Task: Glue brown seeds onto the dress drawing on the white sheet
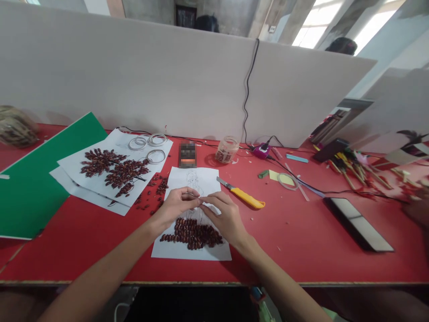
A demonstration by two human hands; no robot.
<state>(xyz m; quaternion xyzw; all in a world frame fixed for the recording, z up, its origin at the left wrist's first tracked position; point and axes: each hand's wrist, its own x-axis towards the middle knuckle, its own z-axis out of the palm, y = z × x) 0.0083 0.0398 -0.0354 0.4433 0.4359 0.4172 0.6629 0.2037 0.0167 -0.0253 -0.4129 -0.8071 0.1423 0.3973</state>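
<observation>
Above a white sheet point(174, 248) with a pencil drawing, my left hand point(181, 203) and my right hand point(223, 214) meet at the fingertips. Both are closed in a pinch; whatever lies between the fingers is too small or hidden to name. Rows of glossy dark-brown seeds point(196, 233) cover the lower part of the drawing, just below my hands. Loose seeds point(162, 185) are scattered on the red table left of the sheet. A yellow utility knife point(246, 197) with its blade out lies to the right, its tip at the sheet's edge.
Back left, tape rings point(156, 156) and seed-covered drawings point(124, 174) lie beside a green board point(43, 188). Behind the sheet are a dark phone-like object point(187, 155) and a glass jar point(227, 150). A black cable point(248, 89) hangs down the white partition; a dark-edged tablet-like object point(358, 223) lies right.
</observation>
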